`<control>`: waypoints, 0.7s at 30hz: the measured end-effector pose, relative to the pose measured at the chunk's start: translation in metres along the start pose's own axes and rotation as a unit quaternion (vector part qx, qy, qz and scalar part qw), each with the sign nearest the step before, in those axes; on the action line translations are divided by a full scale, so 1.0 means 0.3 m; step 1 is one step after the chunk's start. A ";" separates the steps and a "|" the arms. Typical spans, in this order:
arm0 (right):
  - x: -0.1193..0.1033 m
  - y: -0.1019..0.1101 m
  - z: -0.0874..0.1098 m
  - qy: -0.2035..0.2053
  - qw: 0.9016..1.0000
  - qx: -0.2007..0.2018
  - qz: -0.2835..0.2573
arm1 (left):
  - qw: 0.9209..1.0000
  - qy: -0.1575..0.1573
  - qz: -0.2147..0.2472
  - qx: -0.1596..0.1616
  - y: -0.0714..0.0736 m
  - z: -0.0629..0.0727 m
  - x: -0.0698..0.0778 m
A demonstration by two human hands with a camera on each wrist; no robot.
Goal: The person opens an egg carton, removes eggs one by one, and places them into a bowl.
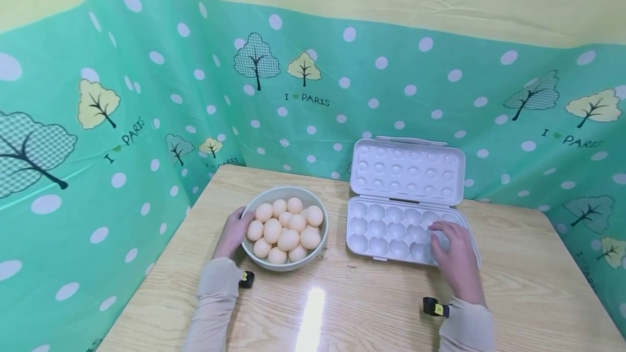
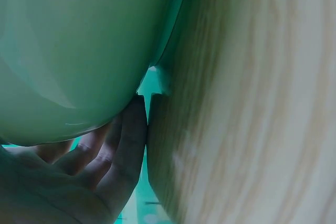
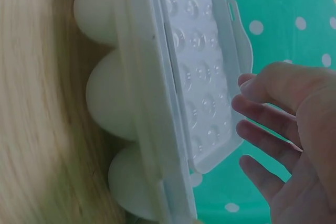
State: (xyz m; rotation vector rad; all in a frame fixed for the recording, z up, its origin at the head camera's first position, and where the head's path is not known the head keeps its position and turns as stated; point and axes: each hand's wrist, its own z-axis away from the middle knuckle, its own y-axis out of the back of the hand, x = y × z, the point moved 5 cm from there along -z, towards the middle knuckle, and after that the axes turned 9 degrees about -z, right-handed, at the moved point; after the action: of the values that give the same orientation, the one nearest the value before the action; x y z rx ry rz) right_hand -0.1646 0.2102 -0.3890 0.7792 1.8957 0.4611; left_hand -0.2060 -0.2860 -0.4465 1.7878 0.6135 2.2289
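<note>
A pale grey-green bowl (image 1: 286, 266) heaped with light brown eggs (image 1: 288, 239) stands on the table, left of centre. My left hand (image 1: 236, 231) holds the bowl's left side, thumb at the rim; in the left wrist view its fingers (image 2: 128, 145) lie along the outer wall below. To the right lies an opened white plastic egg box (image 1: 386, 228), its dimpled lid (image 1: 408, 173) tipped back against the cloth. My right hand (image 1: 457, 254) hovers over the right end of the cups, fingers loosely bent and holding nothing. From the right wrist view, rounded cup undersides (image 3: 113, 95) show beneath the box.
The light wood table (image 1: 376, 308) carries both containers, and a bright reflection lies near its front. A green cloth (image 1: 303, 118) with white dots and printed trees hangs behind and at the left. Each sleeve has a small black wrist camera (image 1: 246, 280) beside it.
</note>
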 end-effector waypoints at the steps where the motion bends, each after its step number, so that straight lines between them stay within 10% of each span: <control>1: 0.005 0.003 0.001 -0.004 1.000 0.001 -0.001 | 1.000 -0.001 0.000 0.000 0.000 -0.001 0.000; 21: 0.116 -0.024 0.018 -0.082 0.996 -0.035 0.005 | 0.999 -0.023 0.033 -0.027 0.000 0.015 0.016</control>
State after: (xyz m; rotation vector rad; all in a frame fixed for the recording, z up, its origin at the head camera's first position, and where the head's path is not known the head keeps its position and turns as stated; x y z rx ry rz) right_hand -0.1723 0.2290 -0.4186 0.7573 1.7166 0.4525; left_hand -0.2027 -0.2833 -0.4415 1.8529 0.4864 2.2181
